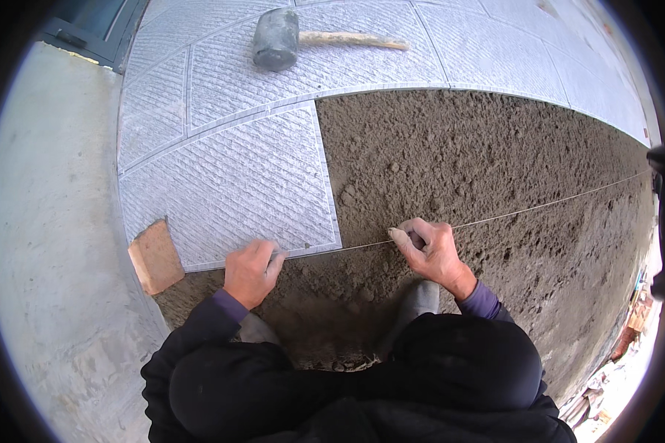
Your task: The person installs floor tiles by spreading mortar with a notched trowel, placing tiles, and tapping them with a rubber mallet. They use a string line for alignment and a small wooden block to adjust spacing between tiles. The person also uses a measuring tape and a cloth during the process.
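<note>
A pale grey, ribbed paving tile (229, 192) lies at the left, its right edge against bare mortar. Along the tile's near edge runs a thin string (554, 203), which continues across the mortar to the far right. My right hand (434, 255) is closed in a pinch on the string, just right of the tile's corner. At the tile's near edge, my left hand (251, 272) has its fingers curled closed; what lies between them is hidden. Left of that hand, a reddish brick (156, 256) rests at the tile's near left corner.
A rubber mallet (275, 40) with a wooden handle lies on laid tiles (362, 63) farther back. Rough grey mortar (421, 148) spreads right. A concrete wall (59, 192) borders the left, with a dark door (96, 33) behind. My boots (421, 297) stand close below my hands.
</note>
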`<state>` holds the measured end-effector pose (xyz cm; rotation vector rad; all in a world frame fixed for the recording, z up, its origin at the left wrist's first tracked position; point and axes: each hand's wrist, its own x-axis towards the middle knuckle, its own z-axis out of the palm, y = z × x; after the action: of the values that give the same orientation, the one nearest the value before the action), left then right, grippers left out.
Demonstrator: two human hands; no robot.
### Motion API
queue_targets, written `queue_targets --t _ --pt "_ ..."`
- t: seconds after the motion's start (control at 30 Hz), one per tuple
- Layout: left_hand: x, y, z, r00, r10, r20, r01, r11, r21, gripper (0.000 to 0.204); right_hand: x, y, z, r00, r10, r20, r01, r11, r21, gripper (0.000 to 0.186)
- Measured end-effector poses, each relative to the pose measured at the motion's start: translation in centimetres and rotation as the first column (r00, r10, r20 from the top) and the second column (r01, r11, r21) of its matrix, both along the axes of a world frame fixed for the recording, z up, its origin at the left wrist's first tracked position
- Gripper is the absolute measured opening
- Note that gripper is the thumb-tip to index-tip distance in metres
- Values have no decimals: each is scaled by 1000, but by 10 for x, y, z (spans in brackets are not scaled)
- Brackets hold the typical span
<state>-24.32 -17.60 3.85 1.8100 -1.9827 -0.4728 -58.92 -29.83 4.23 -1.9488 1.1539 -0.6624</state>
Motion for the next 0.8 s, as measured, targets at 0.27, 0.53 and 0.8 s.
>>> queue_targets --t 0.27,0.53,0.8 --pt "13 3 6 999 14 38 -14 1000 10 18 31 -62 22 972 217 -94 -229 963 -143 22" --pt "29 17 28 999 -15 46 16 1000 -23 18 56 -122 49 907 297 -299 -364 909 -201 27" --pt "144 122 82 637 770 40 -732 619 -285 42 69 -70 24 982 149 -113 -147 989 24 20"
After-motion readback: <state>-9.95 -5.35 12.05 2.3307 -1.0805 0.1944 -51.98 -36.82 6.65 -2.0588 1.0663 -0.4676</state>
